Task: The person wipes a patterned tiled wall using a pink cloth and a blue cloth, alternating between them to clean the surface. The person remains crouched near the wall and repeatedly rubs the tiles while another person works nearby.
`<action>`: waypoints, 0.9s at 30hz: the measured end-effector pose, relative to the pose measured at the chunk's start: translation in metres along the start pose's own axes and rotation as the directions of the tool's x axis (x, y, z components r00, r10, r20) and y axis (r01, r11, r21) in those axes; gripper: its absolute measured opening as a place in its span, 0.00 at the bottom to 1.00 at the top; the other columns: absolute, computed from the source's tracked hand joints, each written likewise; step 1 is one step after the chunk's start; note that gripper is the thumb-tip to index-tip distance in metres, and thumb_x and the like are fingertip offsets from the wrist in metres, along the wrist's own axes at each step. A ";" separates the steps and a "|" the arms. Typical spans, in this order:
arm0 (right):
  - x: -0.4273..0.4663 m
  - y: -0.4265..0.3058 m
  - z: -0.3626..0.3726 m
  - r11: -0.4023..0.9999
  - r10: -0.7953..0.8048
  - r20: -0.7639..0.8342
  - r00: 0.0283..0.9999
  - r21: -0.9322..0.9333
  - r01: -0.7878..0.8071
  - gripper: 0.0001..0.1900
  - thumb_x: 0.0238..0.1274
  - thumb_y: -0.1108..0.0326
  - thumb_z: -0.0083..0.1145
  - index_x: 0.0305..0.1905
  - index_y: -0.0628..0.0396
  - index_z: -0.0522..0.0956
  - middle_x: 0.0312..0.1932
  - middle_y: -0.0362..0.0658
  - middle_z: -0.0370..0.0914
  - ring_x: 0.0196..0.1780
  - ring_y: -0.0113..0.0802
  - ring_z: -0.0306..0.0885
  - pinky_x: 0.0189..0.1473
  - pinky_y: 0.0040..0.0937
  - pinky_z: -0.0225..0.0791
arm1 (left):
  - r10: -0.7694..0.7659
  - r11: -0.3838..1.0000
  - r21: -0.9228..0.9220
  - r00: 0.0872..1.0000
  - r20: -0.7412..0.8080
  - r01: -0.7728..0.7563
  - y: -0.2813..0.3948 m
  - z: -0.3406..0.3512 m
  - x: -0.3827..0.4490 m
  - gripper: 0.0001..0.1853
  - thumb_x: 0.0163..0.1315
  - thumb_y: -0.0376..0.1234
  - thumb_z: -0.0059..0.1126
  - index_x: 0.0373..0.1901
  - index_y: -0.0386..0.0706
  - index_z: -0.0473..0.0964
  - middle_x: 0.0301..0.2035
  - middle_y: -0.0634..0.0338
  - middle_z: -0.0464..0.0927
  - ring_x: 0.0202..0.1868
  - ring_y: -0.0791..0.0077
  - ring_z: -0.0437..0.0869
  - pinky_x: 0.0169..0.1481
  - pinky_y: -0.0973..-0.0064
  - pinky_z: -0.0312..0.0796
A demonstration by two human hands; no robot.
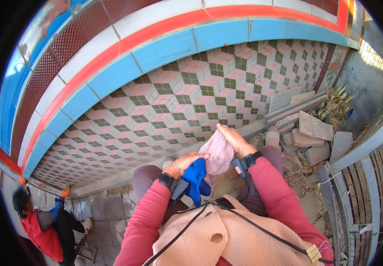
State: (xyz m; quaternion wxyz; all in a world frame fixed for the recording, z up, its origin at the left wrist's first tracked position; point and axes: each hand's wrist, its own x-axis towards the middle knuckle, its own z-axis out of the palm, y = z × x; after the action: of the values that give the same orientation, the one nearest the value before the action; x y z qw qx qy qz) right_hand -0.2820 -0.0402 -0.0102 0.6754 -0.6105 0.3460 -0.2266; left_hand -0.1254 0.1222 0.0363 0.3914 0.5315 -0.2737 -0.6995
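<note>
A pink cloth hangs between my two hands, with a few small dark marks on it. My left hand grips its left edge, and a blue cloth hangs down beside the fingers and palm of this hand; how it is held there cannot be told. With thumb and fingers my right hand pinches the upper right corner of the pink cloth. Behind the cloths stands a wall of pink, grey and dark green tiles.
At the lower left a co-worker in a red vest and orange gloves sits low by the wall. Broken stone slabs and dry leaves lie at right, beside a metal mesh frame. A blue-tiled ledge runs above the patterned wall.
</note>
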 end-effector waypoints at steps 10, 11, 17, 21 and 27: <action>0.004 -0.047 0.011 0.976 0.116 -0.117 0.986 -0.169 -0.134 0.49 0.52 0.34 0.54 0.66 0.65 0.54 0.61 0.58 0.62 0.61 0.45 0.64 0.58 0.37 0.60 | 0.160 0.915 -0.358 0.982 -0.099 -0.185 0.052 -0.072 -0.012 0.18 0.53 0.36 0.61 0.44 0.36 0.73 0.31 0.60 0.79 0.31 0.75 0.79 0.38 0.77 0.75; 0.007 -0.050 0.016 0.985 0.076 -0.031 0.997 -0.155 -0.080 0.49 0.52 0.33 0.54 0.67 0.63 0.53 0.62 0.59 0.60 0.63 0.46 0.62 0.59 0.38 0.59 | 0.162 0.923 -0.339 0.983 -0.082 -0.180 0.055 -0.079 -0.010 0.18 0.53 0.36 0.61 0.43 0.36 0.73 0.31 0.60 0.79 0.30 0.75 0.79 0.37 0.77 0.75; 0.024 -0.054 0.064 0.996 0.067 0.297 0.952 -0.071 -0.048 0.48 0.56 0.32 0.48 0.70 0.58 0.49 0.66 0.56 0.56 0.68 0.44 0.55 0.66 0.38 0.52 | 0.267 0.928 -0.280 0.963 0.037 -0.247 0.052 -0.069 0.001 0.19 0.51 0.30 0.62 0.46 0.36 0.73 0.36 0.58 0.78 0.37 0.72 0.80 0.44 0.75 0.75; 0.029 -0.063 0.076 0.983 0.010 0.548 0.837 0.150 -0.110 0.42 0.62 0.36 0.44 0.69 0.59 0.53 0.64 0.50 0.59 0.67 0.38 0.57 0.65 0.34 0.54 | 0.320 0.877 -0.370 0.947 -0.025 -0.306 0.061 -0.072 -0.010 0.17 0.52 0.30 0.59 0.44 0.35 0.74 0.36 0.58 0.79 0.37 0.73 0.80 0.44 0.75 0.74; -0.005 -0.099 0.044 0.972 0.074 0.241 0.968 -0.235 -0.016 0.32 0.64 0.44 0.47 0.63 0.58 0.63 0.55 0.48 0.70 0.53 0.33 0.72 0.52 0.31 0.67 | 0.347 0.783 -0.502 0.928 -0.137 -0.367 0.066 -0.085 -0.033 0.18 0.53 0.35 0.55 0.44 0.35 0.74 0.35 0.56 0.79 0.37 0.70 0.80 0.45 0.73 0.73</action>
State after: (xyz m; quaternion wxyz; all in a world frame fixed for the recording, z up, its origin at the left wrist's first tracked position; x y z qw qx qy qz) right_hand -0.2413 -0.0224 0.0886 0.6428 -0.7004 0.2965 -0.0912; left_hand -0.0231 0.1173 0.0822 0.6501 0.3574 -0.1630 -0.6504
